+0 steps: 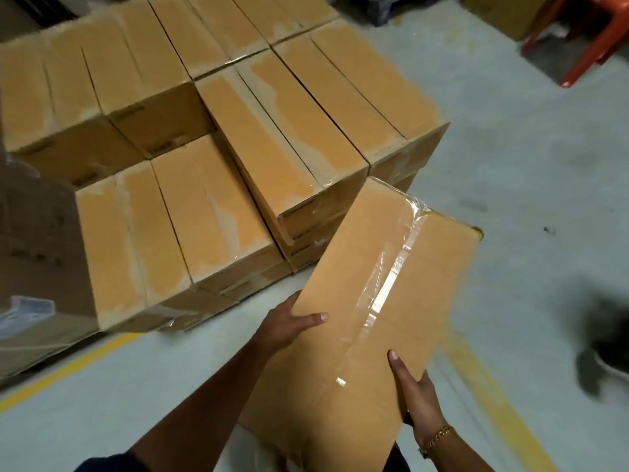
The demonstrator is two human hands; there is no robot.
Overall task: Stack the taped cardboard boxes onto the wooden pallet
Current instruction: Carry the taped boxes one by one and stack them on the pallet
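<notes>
I carry a long cardboard box [367, 301] sealed down its middle with clear tape, held above the floor just in front of the stack. My left hand [289, 321] grips its left edge with the thumb lying on top. My right hand [413, 393] holds the right edge near the close end, thumb on the top face. Several taped boxes [265, 137] stand stacked in rows ahead and to the left. The front left row [163, 233] sits lower than the rows behind it. Boxes hide the wooden pallet.
A larger brown carton [37, 253] wrapped in film stands at the left edge. Yellow floor lines [490, 386] cross the grey concrete. A red plastic stool [585, 35] and another carton are at the top right. A person's shoe [609, 362] shows at the right edge.
</notes>
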